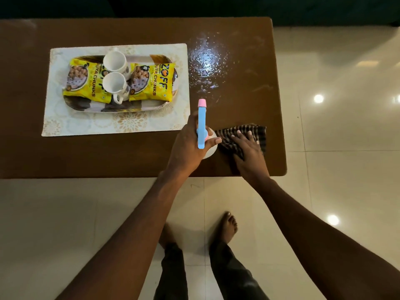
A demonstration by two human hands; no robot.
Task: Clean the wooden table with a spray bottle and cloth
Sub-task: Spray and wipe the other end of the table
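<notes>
My left hand (188,146) grips a spray bottle (202,124) with a blue head and pink nozzle, which points away from me over the brown wooden table (108,154). A patch of spray droplets (205,59) glistens on the table beyond the nozzle. My right hand (249,152) lies flat, fingers spread, on a dark checked cloth (257,133) near the table's front right corner. The bottle's white body is mostly hidden by my left hand.
A white patterned placemat (65,124) lies left of centre. On it stands a tray (164,103) with two yellow snack packets (151,81) and two white cups (114,83). Pale glossy floor tiles (335,148) surround the table; my bare feet (227,226) stand below its front edge.
</notes>
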